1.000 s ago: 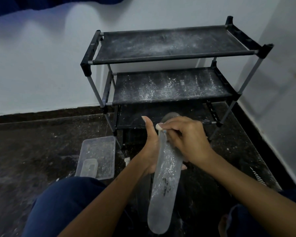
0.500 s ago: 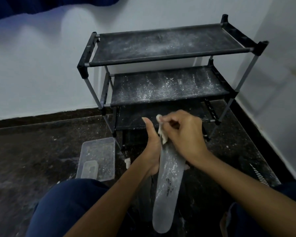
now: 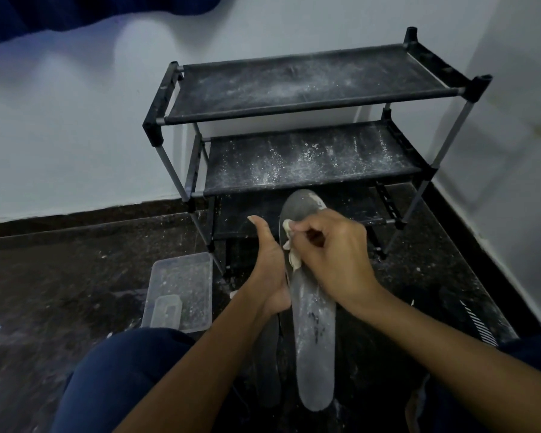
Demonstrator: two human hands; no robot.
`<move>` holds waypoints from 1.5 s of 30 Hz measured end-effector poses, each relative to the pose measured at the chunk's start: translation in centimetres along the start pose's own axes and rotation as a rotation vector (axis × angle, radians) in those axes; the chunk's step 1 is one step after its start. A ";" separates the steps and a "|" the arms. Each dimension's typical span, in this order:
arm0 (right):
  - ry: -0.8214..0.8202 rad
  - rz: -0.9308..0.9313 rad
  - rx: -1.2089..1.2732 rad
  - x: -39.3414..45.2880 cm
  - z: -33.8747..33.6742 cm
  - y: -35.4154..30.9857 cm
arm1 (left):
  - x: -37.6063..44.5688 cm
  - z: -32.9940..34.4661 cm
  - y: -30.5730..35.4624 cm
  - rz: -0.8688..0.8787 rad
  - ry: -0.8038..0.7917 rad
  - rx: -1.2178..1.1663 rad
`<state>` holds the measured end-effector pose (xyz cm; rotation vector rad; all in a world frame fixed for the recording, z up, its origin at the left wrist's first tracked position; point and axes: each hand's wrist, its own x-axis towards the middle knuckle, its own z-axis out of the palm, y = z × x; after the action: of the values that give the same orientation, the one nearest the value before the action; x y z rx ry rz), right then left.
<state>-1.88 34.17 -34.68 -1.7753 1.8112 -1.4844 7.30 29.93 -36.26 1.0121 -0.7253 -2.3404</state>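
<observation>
My left hand (image 3: 270,270) holds the grey insole (image 3: 314,354) by its left edge, thumb raised. My right hand (image 3: 331,254) pinches a white wad of cloth (image 3: 292,254) against its dusty face. The insole hangs above the floor (image 3: 75,276) between my knees. Its long axis runs away from me, with the far rounded end pointing at the black rack (image 3: 294,89) and the near end toward my lap.

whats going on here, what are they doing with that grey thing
A person on the floor grips a long grey insole in the left hand and rubs its upper part with a small whitish cloth pinched in the right hand. White powder streaks the insole and the black shoe rack behind. A clear plastic tub sits on the floor nearby.
</observation>
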 end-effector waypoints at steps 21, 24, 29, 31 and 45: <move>-0.148 -0.040 -0.112 -1.3 0.4 0.6 | 0.8 -1.5 -0.2 0.093 0.012 0.028; -0.215 0.001 -0.061 -3.2 0.7 0.2 | 1.0 -1.8 0.1 0.081 -0.003 -0.002; -0.172 -0.084 -0.174 -1.5 0.3 0.9 | 1.1 -1.5 -0.4 0.088 -0.017 0.004; -0.132 -0.118 -0.236 -0.1 -0.1 1.4 | 0.9 -0.9 -0.7 0.119 -0.006 -0.017; -0.184 -0.041 -0.290 -0.7 -0.2 1.8 | 1.1 -1.0 -0.6 0.115 -0.033 -0.011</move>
<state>-3.00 34.42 -36.25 -2.0150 1.9832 -1.0708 7.32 29.45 -37.79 0.9048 -0.7613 -2.2639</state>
